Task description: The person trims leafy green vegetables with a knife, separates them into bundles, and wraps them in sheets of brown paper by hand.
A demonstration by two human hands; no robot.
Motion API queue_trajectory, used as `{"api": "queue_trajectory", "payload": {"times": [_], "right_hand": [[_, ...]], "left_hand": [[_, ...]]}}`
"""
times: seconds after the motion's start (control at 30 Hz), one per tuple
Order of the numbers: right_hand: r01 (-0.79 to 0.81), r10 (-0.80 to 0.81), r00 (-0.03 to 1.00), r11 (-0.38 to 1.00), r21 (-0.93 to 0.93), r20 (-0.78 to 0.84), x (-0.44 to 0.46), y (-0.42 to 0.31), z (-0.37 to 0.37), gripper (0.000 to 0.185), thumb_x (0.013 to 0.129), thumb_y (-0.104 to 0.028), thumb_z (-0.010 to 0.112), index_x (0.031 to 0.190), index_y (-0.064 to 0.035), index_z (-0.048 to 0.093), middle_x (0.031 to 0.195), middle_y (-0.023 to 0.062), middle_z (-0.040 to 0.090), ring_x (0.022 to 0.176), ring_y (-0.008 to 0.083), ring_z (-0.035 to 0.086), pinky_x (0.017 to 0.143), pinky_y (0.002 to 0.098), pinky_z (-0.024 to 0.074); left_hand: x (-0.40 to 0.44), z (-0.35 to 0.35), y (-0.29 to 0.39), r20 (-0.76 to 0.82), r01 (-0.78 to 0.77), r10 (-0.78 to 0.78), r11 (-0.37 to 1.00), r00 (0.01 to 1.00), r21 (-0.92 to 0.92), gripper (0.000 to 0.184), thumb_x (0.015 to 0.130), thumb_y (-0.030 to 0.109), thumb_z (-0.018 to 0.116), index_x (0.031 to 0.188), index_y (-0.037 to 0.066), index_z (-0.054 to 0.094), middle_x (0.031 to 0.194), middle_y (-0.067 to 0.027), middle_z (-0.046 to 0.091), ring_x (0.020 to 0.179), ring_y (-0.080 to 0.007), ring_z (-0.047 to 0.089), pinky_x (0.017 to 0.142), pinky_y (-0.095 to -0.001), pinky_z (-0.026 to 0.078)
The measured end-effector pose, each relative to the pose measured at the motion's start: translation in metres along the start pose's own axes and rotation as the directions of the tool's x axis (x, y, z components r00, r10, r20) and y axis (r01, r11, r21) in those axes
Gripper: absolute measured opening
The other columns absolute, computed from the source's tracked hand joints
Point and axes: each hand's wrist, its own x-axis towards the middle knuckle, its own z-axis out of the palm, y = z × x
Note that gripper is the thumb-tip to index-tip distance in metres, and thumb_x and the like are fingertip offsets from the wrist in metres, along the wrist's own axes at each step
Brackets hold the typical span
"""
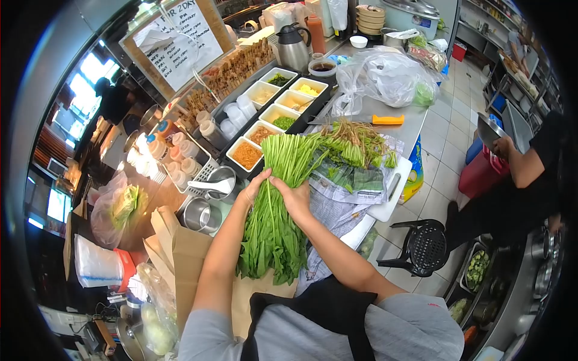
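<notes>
Both of my hands are wrapped round a big bunch of leafy greens (274, 234), its stalks pointing away from me and its leaves hanging toward my apron. My left hand (255, 189) grips the left side, and my right hand (293, 197) clasps the right side at about the same height. Just beyond my right hand, a heap of trimmed root ends (352, 141) lies on newspaper (361, 188) over a white cutting board (392, 191). Behind that heap rests a knife with an orange handle (388, 120). Brown paper (256, 295) is under the bunch's leaves.
Left of the bunch are metal cups (201, 215) and a black rack of white tubs with toppings (245, 154). Plastic bags (382, 78) sit at the back of the counter. A black stool (424, 248) and another person holding a metal bowl (490, 129) are on the right.
</notes>
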Motion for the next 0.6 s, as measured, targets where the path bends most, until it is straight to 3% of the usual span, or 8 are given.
{"api": "queue_trajectory", "payload": {"times": [0.07,0.17,0.23,0.27,0.37,0.5,0.53,0.6], "right_hand": [[-0.022,0.022,1.0,0.998,-0.052,-0.005,-0.005,-0.007,0.0,0.077,0.062,-0.043,0.077,0.115,0.0059,0.05,0.114,0.0252,0.051,0.107,0.0356,0.051,0.092,0.0402,0.0392],[0.02,-0.021,0.999,0.999,-0.028,-0.028,-0.019,-0.035,-0.002,0.073,0.065,-0.037,0.077,0.117,0.0056,0.049,0.111,0.0226,0.055,0.103,0.0325,0.054,0.09,0.0383,0.0415],[0.124,-0.146,0.982,0.978,0.17,0.12,-0.032,-0.071,-0.011,0.064,0.067,-0.028,0.077,0.115,0.0047,0.049,0.109,0.0149,0.06,0.096,0.0226,0.059,0.087,0.0318,0.045],[0.14,-0.178,0.971,0.965,0.221,0.163,-0.035,-0.082,-0.012,0.061,0.068,-0.026,0.076,0.115,0.0035,0.051,0.109,0.0145,0.06,0.097,0.0218,0.058,0.086,0.0316,0.0451],[0.217,-0.297,0.927,0.923,0.317,0.23,-0.046,-0.115,-0.007,0.05,0.071,-0.019,0.074,0.111,0.0033,0.055,0.106,0.0125,0.062,0.094,0.0201,0.06,0.083,0.0305,0.0465],[0.252,-0.404,0.83,0.886,0.388,0.384,-0.086,-0.181,-0.013,0.043,0.073,-0.014,0.073,0.109,0.0032,0.057,0.103,0.0099,0.063,0.089,0.0174,0.061,0.08,0.0288,0.0472],[0.258,-0.423,0.826,0.871,0.418,0.372,-0.096,-0.19,-0.012,0.039,0.073,-0.012,0.073,0.106,0.003,0.058,0.1,0.0094,0.064,0.086,0.0165,0.061,0.078,0.0279,0.0478],[0.258,-0.442,0.814,0.856,0.447,0.376,-0.108,-0.196,-0.015,0.035,0.073,-0.009,0.072,0.103,0.0029,0.06,0.097,0.0088,0.065,0.083,0.0156,0.062,0.075,0.027,0.0485]], "left_hand": [[-0.004,-0.002,0.002,0.002,-0.036,0.036,0.999,0.999,0.008,0.074,0.077,0.054,0.061,0.13,0.004,0.045,0.121,-0.0153,0.054,0.105,-0.0264,0.055,0.09,-0.0396,0.045],[-0.016,0.005,0.014,0.005,-0.122,0.122,0.991,0.992,0.057,0.076,0.078,0.053,0.06,0.131,0.002,0.043,0.123,-0.0159,0.052,0.108,-0.0261,0.053,0.094,-0.038,0.042],[-0.031,0.011,0.027,-0.03,-0.15,0.157,0.974,0.987,0.169,0.08,0.078,0.057,0.058,0.132,-0.001,0.041,0.13,-0.0165,0.047,0.119,-0.0247,0.045,0.102,-0.0354,0.033],[-0.037,0.011,0.036,-0.029,-0.174,0.182,0.967,0.983,0.185,0.075,0.081,0.052,0.058,0.132,0.0,0.041,0.126,-0.0154,0.051,0.113,-0.0238,0.051,0.098,-0.0345,0.039],[-0.079,0.029,0.072,-0.065,-0.267,0.289,0.935,0.955,0.234,0.074,0.082,0.05,0.057,0.131,-0.002,0.042,0.126,-0.0153,0.052,0.112,-0.0224,0.051,0.097,-0.0321,0.04],[-0.134,0.045,0.108,-0.04,-0.354,0.36,0.929,0.932,0.106,0.071,0.079,0.051,0.061,0.123,-0.004,0.05,0.112,-0.0158,0.06,0.095,-0.0204,0.06,0.083,-0.0305,0.049],[-0.15,0.057,0.112,-0.033,-0.455,0.459,0.886,0.888,0.09,0.072,0.077,0.051,0.062,0.122,-0.005,0.051,0.11,-0.0164,0.06,0.094,-0.0203,0.06,0.082,-0.0306,0.049],[-0.167,0.064,0.113,-0.049,-0.462,0.467,0.882,0.883,0.088,0.073,0.077,0.051,0.063,0.121,-0.005,0.051,0.111,-0.017,0.06,0.096,-0.0208,0.06,0.084,-0.0308,0.049]]}}
